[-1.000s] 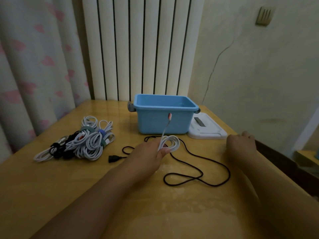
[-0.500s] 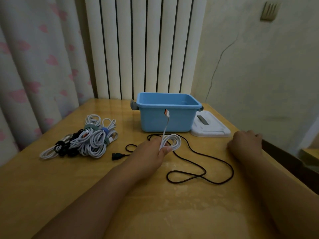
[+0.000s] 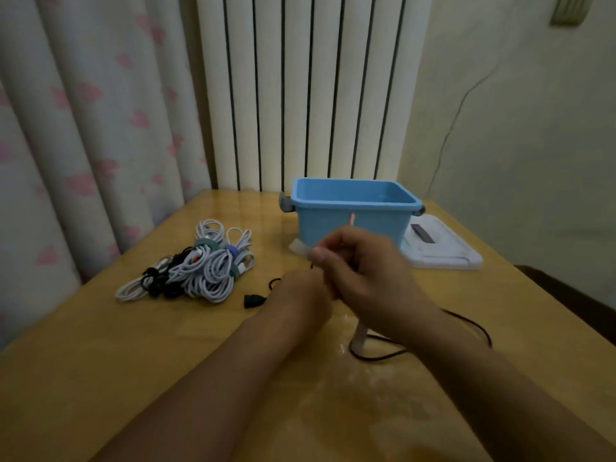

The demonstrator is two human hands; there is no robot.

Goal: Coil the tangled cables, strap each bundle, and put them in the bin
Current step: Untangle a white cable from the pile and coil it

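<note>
While both hands meet just in front of the blue bin (image 3: 353, 225), the white cable coil is hidden between them, only its pink-tipped end (image 3: 352, 217) poking up. Right hand (image 3: 363, 271) pinches a pale strap (image 3: 300, 247); left hand (image 3: 301, 295), curled, probably holds the coil. Strapping looks next.

A light blue bin (image 3: 353, 221) stands on the yellow-brown surface (image 3: 100, 361); white and black cables (image 3: 200, 268) lie heaped; pink-flecked pale curtain (image 3: 83, 145); white lid (image 3: 443, 251).
</note>
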